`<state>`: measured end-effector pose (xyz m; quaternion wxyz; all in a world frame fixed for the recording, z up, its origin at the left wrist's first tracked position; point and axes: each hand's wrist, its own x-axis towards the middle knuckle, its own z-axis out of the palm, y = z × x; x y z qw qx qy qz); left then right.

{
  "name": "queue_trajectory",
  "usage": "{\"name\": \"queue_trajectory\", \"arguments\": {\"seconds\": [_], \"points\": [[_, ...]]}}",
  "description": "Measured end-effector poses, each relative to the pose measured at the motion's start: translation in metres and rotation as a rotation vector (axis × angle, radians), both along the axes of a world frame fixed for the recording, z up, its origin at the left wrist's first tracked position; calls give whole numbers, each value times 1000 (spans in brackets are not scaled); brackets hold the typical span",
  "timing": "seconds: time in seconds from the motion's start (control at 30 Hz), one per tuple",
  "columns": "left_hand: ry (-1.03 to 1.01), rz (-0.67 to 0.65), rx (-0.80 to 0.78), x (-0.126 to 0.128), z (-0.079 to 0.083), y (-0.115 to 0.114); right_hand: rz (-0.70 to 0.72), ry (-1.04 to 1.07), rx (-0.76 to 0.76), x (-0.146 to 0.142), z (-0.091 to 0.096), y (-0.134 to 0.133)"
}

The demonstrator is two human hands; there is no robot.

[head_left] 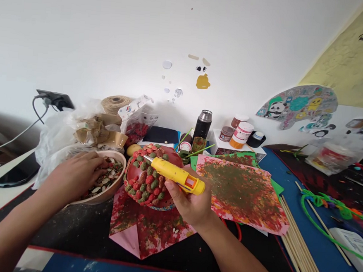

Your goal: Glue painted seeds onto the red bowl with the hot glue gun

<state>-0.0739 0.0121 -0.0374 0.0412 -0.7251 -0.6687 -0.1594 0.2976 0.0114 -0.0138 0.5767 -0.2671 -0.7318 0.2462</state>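
My left hand [81, 172] reaches into a pale round bowl [122, 165] of loose shell-like pieces [106, 179], some painted red and green. Its fingers are bent and slightly apart, the tips partly hidden among the pieces. In my right hand [193, 203] is a yellow hot glue gun [178, 175], its metal nozzle pointing up and left. Behind the glue gun sits a rounded red form [135, 171], covered with red, green and brown shells and partly bare. Beneath it lies a paint-smeared pink sheet [152, 233] with one folded corner.
Another painted pink sheet [242, 194] lies to the right, beside thin wooden sticks [301, 248]. Paint jars [244, 133] and a black thermos [203, 125] stand at the back. Plastic bags [60, 131] and a twine roll [117, 102] are at back left, near a phone [17, 172].
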Motion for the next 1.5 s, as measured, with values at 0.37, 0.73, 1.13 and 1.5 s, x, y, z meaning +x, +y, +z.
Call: {"name": "queue_trajectory", "arguments": {"seconds": [0.37, 0.73, 1.13, 1.5], "points": [[-203, 78, -20, 11, 26, -13, -1, 11, 63, -2, 0, 2], [-934, 186, -18, 55, 54, -51, 26, 23, 67, -2, -1, 2], [-1072, 140, 25, 75, 64, -46, 12, 23, 35, 0, -1, 1], [-262, 84, -57, -4, 36, -20, 36, -8, 62, -3, -4, 1]]}}
